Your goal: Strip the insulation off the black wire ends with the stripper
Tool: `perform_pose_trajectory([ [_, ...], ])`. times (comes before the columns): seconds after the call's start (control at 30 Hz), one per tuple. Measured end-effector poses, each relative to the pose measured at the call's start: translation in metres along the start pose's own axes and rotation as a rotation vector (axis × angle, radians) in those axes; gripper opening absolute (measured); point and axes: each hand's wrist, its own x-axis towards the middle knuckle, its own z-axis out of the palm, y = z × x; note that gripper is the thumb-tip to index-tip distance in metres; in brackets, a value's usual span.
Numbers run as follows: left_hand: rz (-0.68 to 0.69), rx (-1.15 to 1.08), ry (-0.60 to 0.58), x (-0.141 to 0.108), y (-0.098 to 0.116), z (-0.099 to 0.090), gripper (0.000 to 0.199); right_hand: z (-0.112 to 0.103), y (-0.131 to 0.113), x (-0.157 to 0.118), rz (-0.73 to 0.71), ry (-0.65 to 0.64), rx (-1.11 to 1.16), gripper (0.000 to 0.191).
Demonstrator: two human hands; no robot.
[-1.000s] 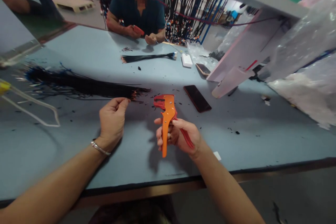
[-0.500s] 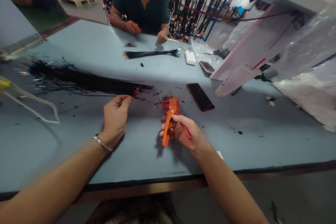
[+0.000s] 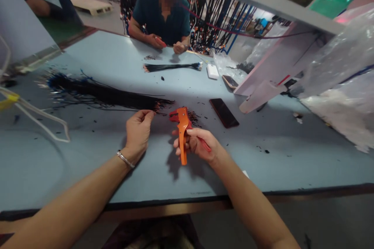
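My left hand (image 3: 138,132) is closed in a pinch at the near right end of a bundle of black wires (image 3: 111,95). Its thumb and forefinger hold the tip of one thin black wire, which the fingers mostly cover. In my right hand (image 3: 203,144) is an orange and red wire stripper (image 3: 183,124), the fingers wrapped round its handles. The tool's jaws point left, a short gap from the left fingertips, and no wire shows between them. Small black scraps of insulation (image 3: 194,117) lie just behind the tool.
A dark phone (image 3: 224,113) lies right of the tool. Across the table a co-worker (image 3: 163,19) holds a red tool near a smaller wire bundle (image 3: 172,67). A white wire stand (image 3: 43,114) is at left; a slanted panel (image 3: 265,62) and plastic bags (image 3: 344,85) stand at right.
The wire stripper has come left, closer to my left hand, and its jaws have turned toward that hand. My left hand keeps its pinch. The whole view has shifted slightly.
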Motion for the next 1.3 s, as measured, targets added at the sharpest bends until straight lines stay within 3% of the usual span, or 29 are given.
perform_pose_trajectory([
  [0.27, 0.012, -0.101, 0.032, -0.001, 0.001, 0.001, 0.015, 0.021, -0.001, 0.027, 0.123, -0.012, 0.064, 0.029],
  [0.4, 0.027, -0.074, 0.032, -0.001, 0.001, 0.001, 0.016, 0.022, -0.002, 0.038, 0.165, 0.081, 0.106, 0.029],
  [0.67, 0.050, -0.081, 0.029, 0.000, -0.003, 0.003, 0.017, 0.005, -0.004, 0.002, -0.007, 0.307, 0.118, 0.019],
  [0.87, 0.072, -0.037, 0.030, 0.001, -0.003, 0.001, 0.016, 0.020, 0.007, 0.007, 0.084, 0.142, -0.029, 0.019],
  [0.97, 0.071, -0.029, 0.035, 0.002, -0.004, 0.001, 0.015, 0.016, 0.007, 0.008, 0.082, 0.218, -0.077, 0.013],
  [1.1, 0.070, -0.001, 0.014, 0.003, -0.006, 0.003, 0.014, 0.009, 0.004, -0.013, -0.025, 0.319, -0.175, 0.012],
  [1.3, 0.058, -0.035, 0.015, 0.004, -0.007, 0.003, 0.015, 0.010, 0.005, -0.031, 0.153, 0.131, -0.323, 0.024],
])
